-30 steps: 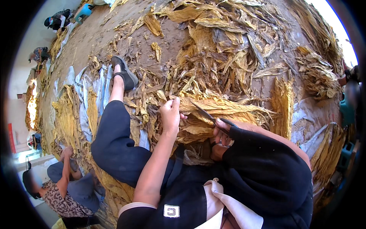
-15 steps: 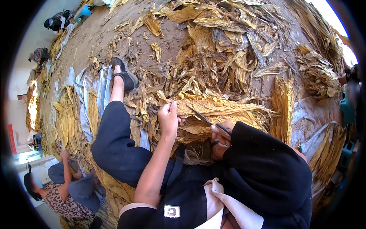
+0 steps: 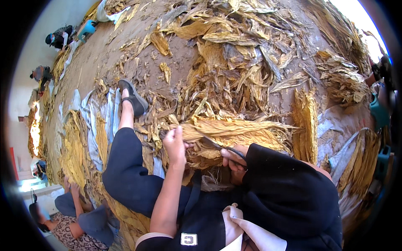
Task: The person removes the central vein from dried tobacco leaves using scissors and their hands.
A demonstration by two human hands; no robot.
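My left hand is closed at the stem end of a yellow-brown dried tobacco leaf, thumb up and fingers curled. The leaf stretches rightward from it, lying over a thick heap of similar leaves in front of my lap. In my right hand, low beside my raised knee, is a pair of dark scissors. Their blades point up and left toward my left hand, over the lower side of the leaf. My right knee hides part of that wrist and forearm.
An upright leaf bundle lies right of the heap. Loose leaf scraps cover the floor ahead. My shod foot rests at left. A co-worker sits at lower left, hands on leaves. Teal stools stand at the right edge.
The view has shifted slightly, so the scene sits lower and to the left. My left hand stays at the leaf's end and the scissors stay in my right.
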